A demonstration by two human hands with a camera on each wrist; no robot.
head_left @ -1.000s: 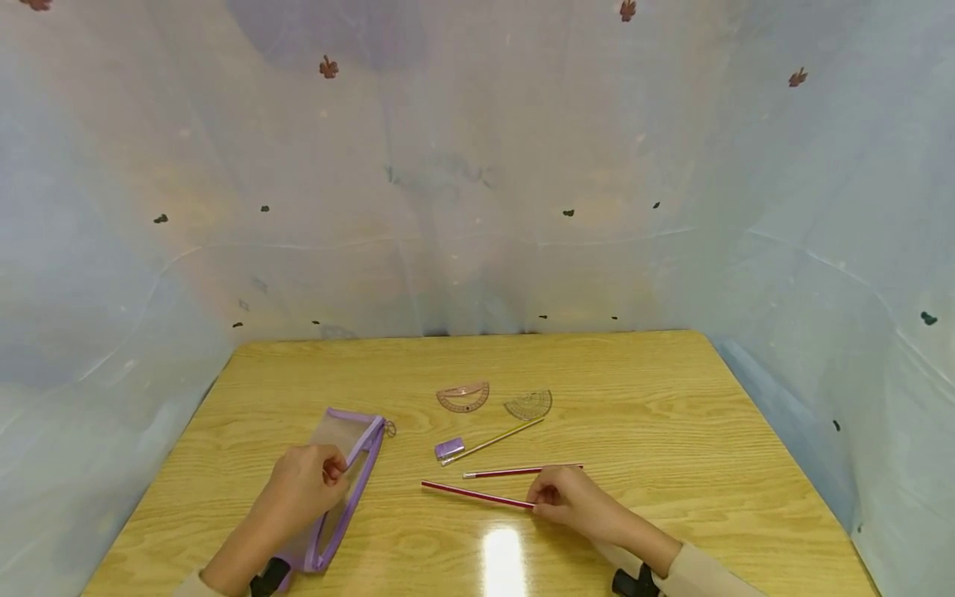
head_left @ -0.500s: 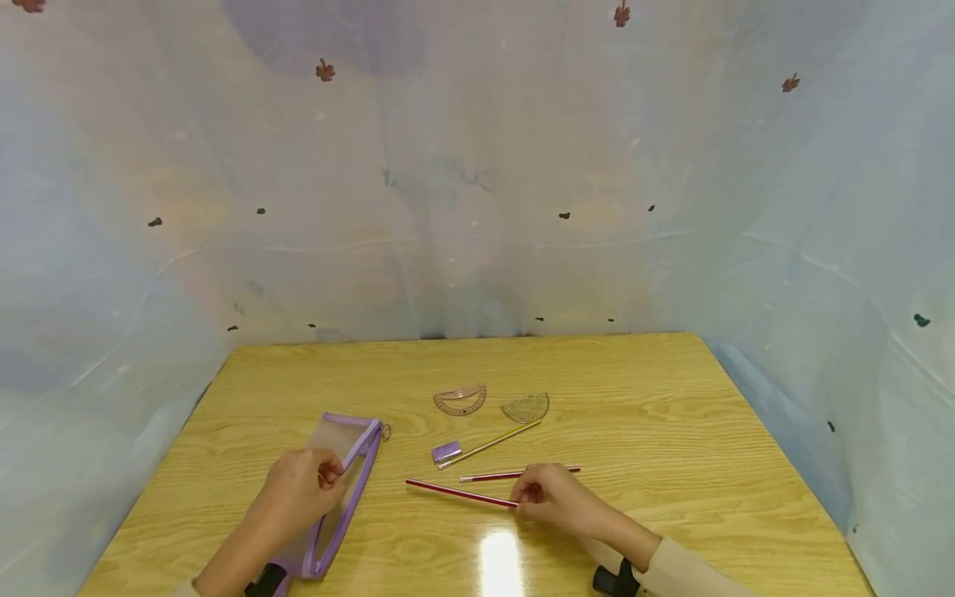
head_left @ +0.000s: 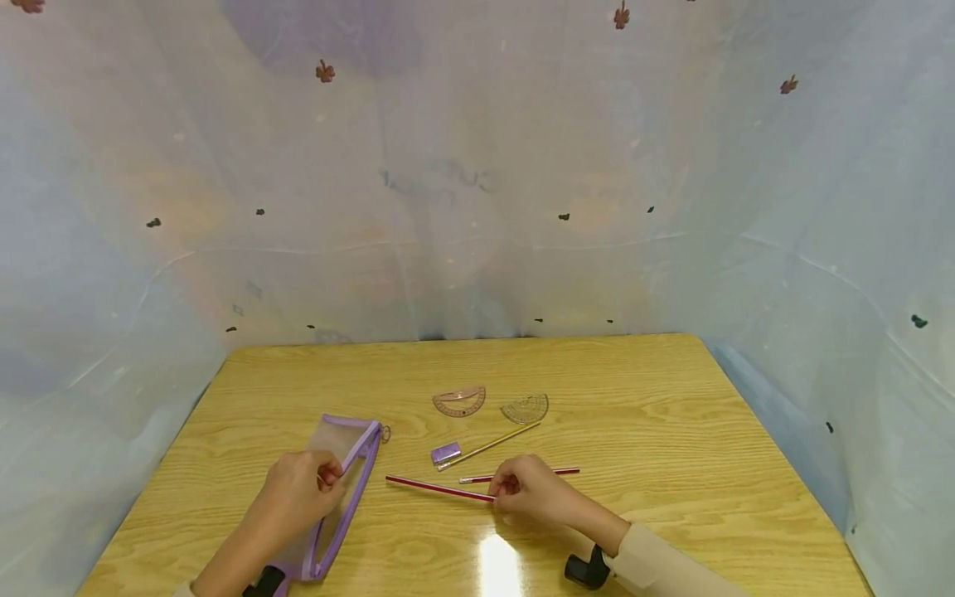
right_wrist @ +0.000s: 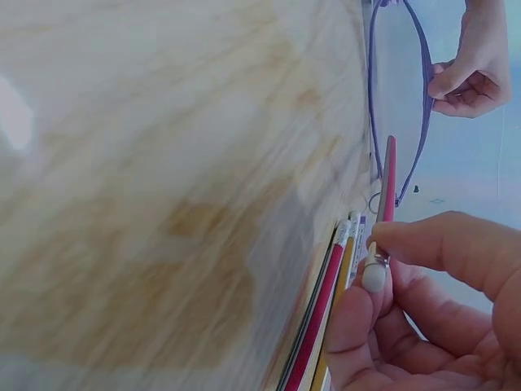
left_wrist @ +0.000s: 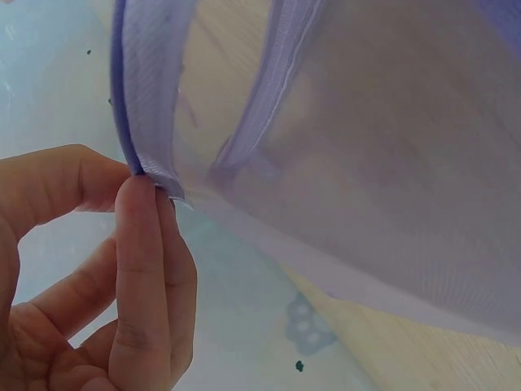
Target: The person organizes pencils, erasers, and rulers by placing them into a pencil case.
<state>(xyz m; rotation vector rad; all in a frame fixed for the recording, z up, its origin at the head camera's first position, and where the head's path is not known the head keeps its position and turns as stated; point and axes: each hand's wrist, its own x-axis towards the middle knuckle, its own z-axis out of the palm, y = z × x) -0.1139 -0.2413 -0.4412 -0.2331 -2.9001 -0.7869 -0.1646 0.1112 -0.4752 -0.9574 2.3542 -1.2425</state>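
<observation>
In the head view, cannot see the back end of the held pencil (head_left: pixel 440 487), hidden in the right hand (head_left: pixel 531 489), nor the middle of the lying red pencil (head_left: pixel 477 478), covered by the same hand, with only 2 stretches visible. Cannot read the scales on the pink protractor (head_left: pixel 458 412) and clear protractor (head_left: pixel 525 409), too small at that range. In the left wrist view, lose the mesh bag (left_wrist: pixel 366 204) past the top and right edges, and the left hand (head_left: pixel 302 485) past the left and bottom. In the right wrist view, lose the yellow pencil (head_left: pixel 492 446) at the bottom edge.
</observation>
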